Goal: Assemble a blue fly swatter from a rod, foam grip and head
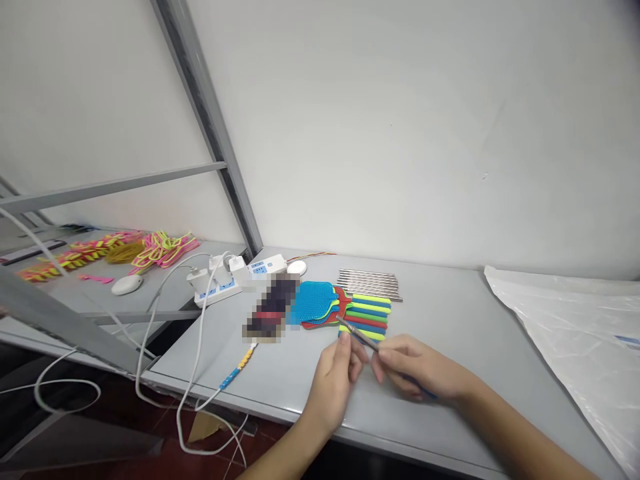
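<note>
In the head view, the right hand (420, 367) grasped a slim metal rod (359, 333) between thumb and fingers, its tip slanting far and left near the coloured tubes (370, 321). The left hand (333, 377) had curled fingers beside the rod; whether they gripped it, I could not tell. Mesh swatter heads (315, 300) lay left of the tubes, silvery sticks (369, 284) on their far side.
</note>
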`<action>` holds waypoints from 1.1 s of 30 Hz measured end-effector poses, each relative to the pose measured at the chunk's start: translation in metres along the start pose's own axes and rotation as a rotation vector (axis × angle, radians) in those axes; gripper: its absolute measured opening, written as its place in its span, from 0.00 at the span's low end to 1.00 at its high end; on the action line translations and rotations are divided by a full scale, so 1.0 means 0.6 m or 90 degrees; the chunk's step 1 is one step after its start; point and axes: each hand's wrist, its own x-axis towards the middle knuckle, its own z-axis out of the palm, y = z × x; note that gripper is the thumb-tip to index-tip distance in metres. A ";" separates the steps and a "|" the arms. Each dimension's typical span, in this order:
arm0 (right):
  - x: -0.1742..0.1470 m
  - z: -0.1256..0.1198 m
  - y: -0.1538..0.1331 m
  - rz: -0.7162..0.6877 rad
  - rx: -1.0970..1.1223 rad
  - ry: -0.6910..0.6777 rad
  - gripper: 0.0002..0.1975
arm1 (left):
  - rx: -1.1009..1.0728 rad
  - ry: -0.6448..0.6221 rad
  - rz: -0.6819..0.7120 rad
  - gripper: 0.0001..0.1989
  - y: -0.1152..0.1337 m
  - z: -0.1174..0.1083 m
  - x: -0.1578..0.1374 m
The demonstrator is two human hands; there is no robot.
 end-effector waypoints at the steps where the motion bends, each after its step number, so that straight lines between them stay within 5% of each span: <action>1: -0.003 -0.002 -0.002 0.010 -0.005 -0.010 0.21 | -0.038 0.045 0.009 0.25 0.003 0.001 0.004; 4: -0.010 -0.009 -0.006 0.026 -0.029 -0.014 0.21 | -0.114 0.104 0.059 0.18 0.016 0.002 0.015; 10: -0.015 -0.018 -0.008 0.027 -0.073 0.025 0.22 | -0.068 0.078 0.097 0.13 0.031 -0.001 0.055; 14: -0.013 -0.026 -0.009 0.013 -0.065 0.191 0.20 | 0.108 -0.033 0.150 0.14 0.069 -0.034 0.102; 17: -0.011 -0.035 -0.010 -0.021 -0.210 0.292 0.20 | 0.307 -0.138 0.171 0.16 0.108 -0.086 0.135; 23: -0.003 -0.040 0.008 -0.070 -0.569 0.331 0.18 | 0.708 -0.070 0.208 0.13 0.126 -0.173 0.175; 33: 0.005 -0.044 0.036 -0.134 -0.725 0.371 0.15 | 0.733 -0.157 0.139 0.43 0.074 -0.177 0.160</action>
